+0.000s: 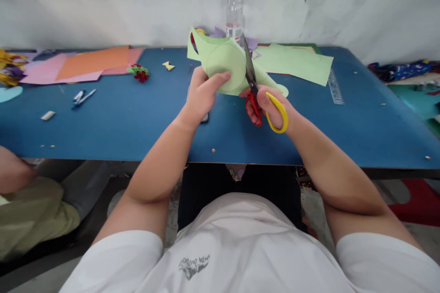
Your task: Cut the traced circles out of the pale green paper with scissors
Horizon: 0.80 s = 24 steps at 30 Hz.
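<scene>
My left hand [205, 90] pinches a sheet of light green paper [215, 47], its thumb pressed flat on a drawn circle. Part of the sheet's upper edge has been cut away in a curve. In my right hand [275, 103] is a pair of scissors [251, 78] with one red and one yellow handle. The dark blades point up and away from me, at the right side of the circle. A strip of the green paper trails right, behind the scissors, over my right hand. Whether the blades are closed on the paper I cannot tell.
A plastic bottle [234, 11] stands against the wall behind the paper. More green sheets [295, 62] and a clear ruler [335, 87] lie right. Leftward on the blue table [144, 119] are orange paper [94, 64], a red-green paper flower [139, 72] and pens [82, 98]. Another person sits at left.
</scene>
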Each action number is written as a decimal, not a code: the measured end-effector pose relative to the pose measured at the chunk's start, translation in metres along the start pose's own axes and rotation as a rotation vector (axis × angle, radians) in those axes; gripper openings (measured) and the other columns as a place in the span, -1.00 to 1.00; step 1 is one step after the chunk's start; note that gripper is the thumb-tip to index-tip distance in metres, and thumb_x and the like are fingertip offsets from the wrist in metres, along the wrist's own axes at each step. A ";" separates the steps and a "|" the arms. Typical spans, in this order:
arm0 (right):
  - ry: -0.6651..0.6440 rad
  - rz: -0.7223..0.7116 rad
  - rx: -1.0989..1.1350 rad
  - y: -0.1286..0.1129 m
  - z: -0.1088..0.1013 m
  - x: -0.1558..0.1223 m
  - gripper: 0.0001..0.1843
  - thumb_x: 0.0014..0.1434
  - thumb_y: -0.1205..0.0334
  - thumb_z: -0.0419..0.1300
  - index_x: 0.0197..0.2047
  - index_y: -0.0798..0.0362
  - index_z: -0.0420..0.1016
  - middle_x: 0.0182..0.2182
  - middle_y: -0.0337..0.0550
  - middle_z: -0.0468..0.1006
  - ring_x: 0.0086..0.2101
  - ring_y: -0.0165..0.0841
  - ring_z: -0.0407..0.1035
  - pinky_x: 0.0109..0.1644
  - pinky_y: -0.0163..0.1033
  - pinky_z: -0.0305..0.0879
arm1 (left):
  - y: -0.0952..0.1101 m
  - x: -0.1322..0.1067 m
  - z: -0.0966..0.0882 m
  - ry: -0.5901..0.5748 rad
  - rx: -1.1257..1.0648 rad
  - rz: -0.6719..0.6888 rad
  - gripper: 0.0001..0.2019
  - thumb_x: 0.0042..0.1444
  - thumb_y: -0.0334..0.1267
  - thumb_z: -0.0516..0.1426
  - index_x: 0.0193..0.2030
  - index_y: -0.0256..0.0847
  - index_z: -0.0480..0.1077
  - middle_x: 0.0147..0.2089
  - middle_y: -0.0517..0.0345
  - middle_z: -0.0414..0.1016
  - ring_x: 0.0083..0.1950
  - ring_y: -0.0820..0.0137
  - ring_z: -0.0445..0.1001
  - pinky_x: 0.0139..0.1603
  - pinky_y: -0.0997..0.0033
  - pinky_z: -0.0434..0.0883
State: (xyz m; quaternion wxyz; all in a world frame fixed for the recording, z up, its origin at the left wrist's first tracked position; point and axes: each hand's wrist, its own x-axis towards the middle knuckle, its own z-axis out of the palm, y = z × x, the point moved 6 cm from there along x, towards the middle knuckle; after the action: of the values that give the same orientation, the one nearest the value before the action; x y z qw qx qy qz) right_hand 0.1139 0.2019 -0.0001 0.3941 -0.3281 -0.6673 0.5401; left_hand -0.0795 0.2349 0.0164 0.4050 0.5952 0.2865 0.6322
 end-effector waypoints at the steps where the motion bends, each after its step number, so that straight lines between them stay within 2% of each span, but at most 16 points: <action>1: -0.001 -0.001 -0.002 0.000 0.001 0.000 -0.07 0.16 -0.79 0.31 -0.06 0.00 0.51 -0.43 -0.21 0.48 -0.54 -0.34 0.39 -0.54 -0.19 0.31 | -0.001 0.000 0.000 0.000 -0.006 -0.004 -0.80 0.26 -0.01 0.47 -0.16 -0.07 0.73 -0.15 0.17 0.74 0.12 0.09 0.74 0.35 0.05 0.64; 6: -0.013 -0.023 0.007 -0.001 0.004 -0.003 -0.08 0.22 -0.78 0.26 -0.01 0.00 0.52 -0.44 -0.22 0.44 -0.53 -0.31 0.36 -0.53 -0.17 0.26 | -0.002 -0.004 0.002 0.040 -0.047 -0.006 -0.89 0.24 -0.10 0.42 -0.16 -0.01 0.73 -0.11 0.22 0.72 0.10 0.09 0.76 0.30 0.10 0.66; 10: -0.099 -0.011 0.066 0.005 0.006 -0.005 -0.15 0.36 -0.70 0.21 0.04 0.00 0.51 -0.38 -0.24 0.44 -0.49 -0.35 0.37 -0.48 -0.19 0.28 | -0.008 -0.004 -0.002 0.090 -0.084 -0.060 -0.82 0.10 -0.13 0.45 -0.17 -0.08 0.69 -0.13 0.14 0.67 0.14 0.01 0.75 0.31 0.06 0.67; 13: -0.173 -0.033 0.074 0.009 0.005 -0.002 -0.18 0.43 -0.65 0.17 0.12 0.01 0.51 -0.37 -0.25 0.45 -0.50 -0.37 0.38 -0.48 -0.20 0.30 | -0.014 -0.001 -0.008 0.144 -0.114 -0.080 -0.78 0.03 -0.16 0.43 -0.16 -0.10 0.65 -0.16 0.16 0.66 0.17 0.01 0.75 0.28 0.06 0.69; 17: -0.210 -0.091 0.072 0.011 0.004 0.003 -0.11 0.37 -0.68 0.21 0.13 0.06 0.54 -0.41 -0.24 0.46 -0.56 -0.35 0.36 -0.57 -0.19 0.25 | -0.013 0.004 -0.005 0.088 -0.107 -0.089 -0.80 -0.02 -0.19 0.35 -0.22 -0.14 0.60 -0.18 0.16 0.68 0.20 0.03 0.74 0.32 0.13 0.69; 21: -0.156 -0.085 0.080 0.006 0.006 0.001 -0.17 0.34 -0.66 0.28 0.07 0.02 0.55 -0.44 -0.25 0.44 -0.57 -0.35 0.34 -0.56 -0.19 0.24 | -0.005 0.001 0.002 0.056 -0.109 -0.192 -0.84 0.16 -0.17 0.26 -0.15 -0.12 0.57 -0.14 0.11 0.66 0.44 -0.04 0.64 0.52 0.00 0.60; 24: -0.130 -0.073 0.078 0.002 0.008 -0.001 -0.16 0.31 -0.67 0.29 0.03 0.01 0.55 -0.45 -0.27 0.44 -0.57 -0.37 0.34 -0.56 -0.20 0.23 | 0.011 0.001 0.006 0.008 -0.162 -0.194 -0.86 0.24 -0.17 0.30 -0.10 -0.11 0.58 -0.09 0.05 0.68 0.48 -0.05 0.60 0.63 -0.02 0.47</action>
State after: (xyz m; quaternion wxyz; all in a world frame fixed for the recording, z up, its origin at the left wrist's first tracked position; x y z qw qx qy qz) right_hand 0.1073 0.1977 -0.0030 0.3818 -0.2522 -0.6816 0.5710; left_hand -0.0754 0.2298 0.0271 0.5100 0.5272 0.2923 0.6136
